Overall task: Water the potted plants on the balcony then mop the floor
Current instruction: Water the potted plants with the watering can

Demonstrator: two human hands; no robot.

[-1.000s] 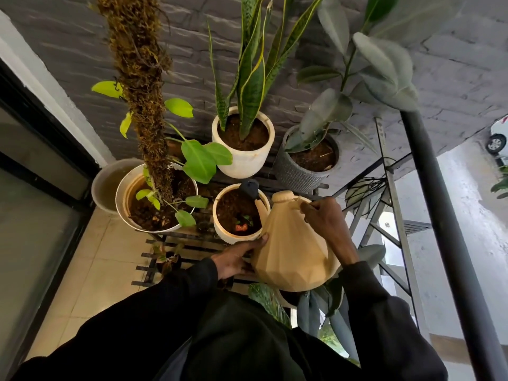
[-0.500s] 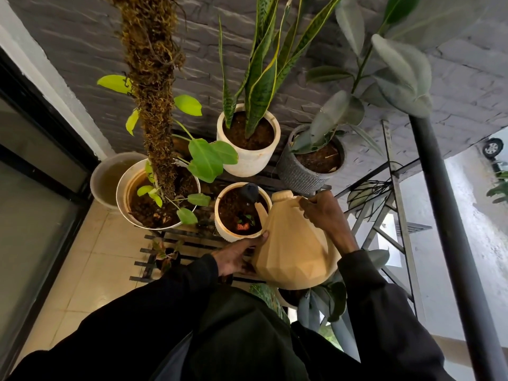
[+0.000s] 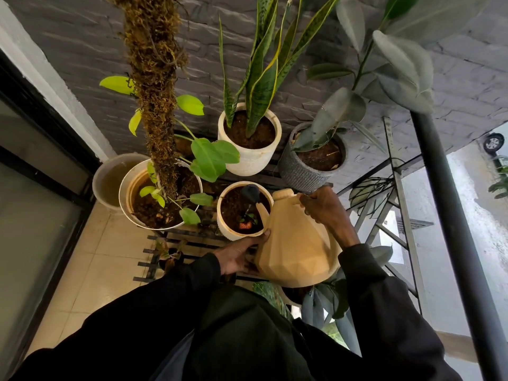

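A tan faceted watering can (image 3: 295,243) is tilted left, its black spout head (image 3: 250,192) over the small cream pot (image 3: 243,213) with a tiny seedling. Water runs from the spout into that pot's soil. My right hand (image 3: 320,209) grips the can's handle at the top. My left hand (image 3: 239,253) supports the can's lower left side with fingers against it. Behind stand a white pot with a snake plant (image 3: 251,138), a grey ribbed pot (image 3: 313,160) with a grey-green plant, and a large pot with a moss pole (image 3: 162,193).
The pots stand on a black slatted rack (image 3: 176,243) against a dark brick wall. A bucket of water (image 3: 110,180) sits at the left by the glass door. A black railing post (image 3: 450,215) rises at the right. Pale floor tiles (image 3: 90,265) lie below left.
The view has shifted slightly; the can stays tilted over the small cream pot, with both hands in the same hold.
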